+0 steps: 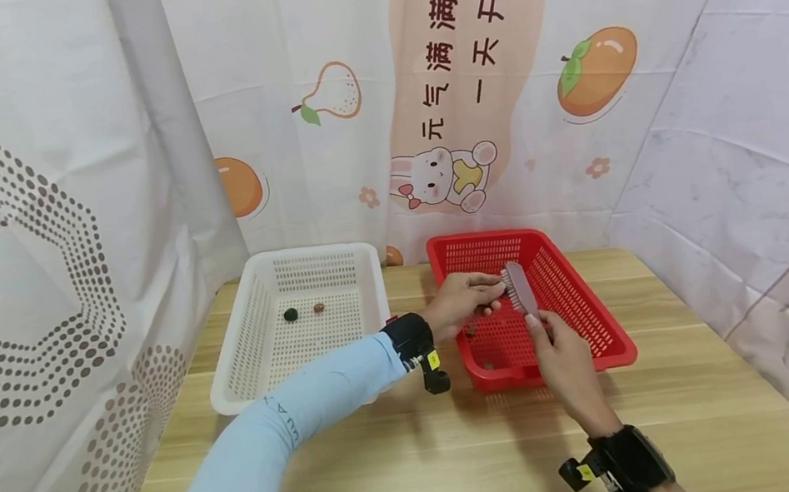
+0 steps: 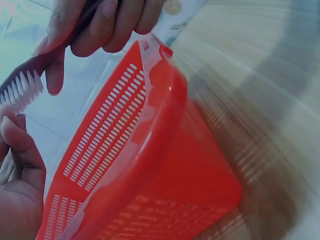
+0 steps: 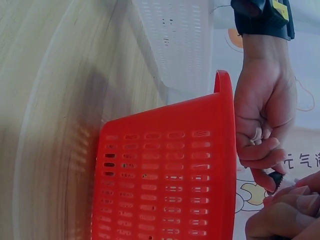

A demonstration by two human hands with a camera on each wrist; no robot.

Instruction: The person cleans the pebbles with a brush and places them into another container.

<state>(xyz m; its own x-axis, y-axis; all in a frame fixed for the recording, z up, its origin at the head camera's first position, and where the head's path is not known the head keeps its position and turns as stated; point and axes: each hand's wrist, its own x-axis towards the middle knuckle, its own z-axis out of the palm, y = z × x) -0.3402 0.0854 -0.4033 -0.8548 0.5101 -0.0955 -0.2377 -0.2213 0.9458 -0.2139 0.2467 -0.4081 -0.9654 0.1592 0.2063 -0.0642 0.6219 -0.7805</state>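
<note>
A mauve hairbrush-shaped brush (image 1: 521,289) with pale bristles (image 2: 22,90) is held upright over the red basket (image 1: 604,316). Its handle is gripped by my right hand (image 1: 565,352), thumb along it. From the left, my left hand (image 1: 464,301) reaches over the basket's near-left rim, its fingertips up against the bristles. In the right wrist view, a small dark object (image 3: 275,180) shows at the left fingertips, seemingly pinched; its kind is unclear, as fingers cover much of it. A few small brownish things (image 1: 470,329) lie inside the red basket.
A white basket (image 1: 232,386) stands to the left on the wooden table (image 1: 426,468), holding a dark green round piece (image 1: 291,314) and a small brown piece (image 1: 318,308). Printed curtains (image 1: 323,172) hang behind and at both sides.
</note>
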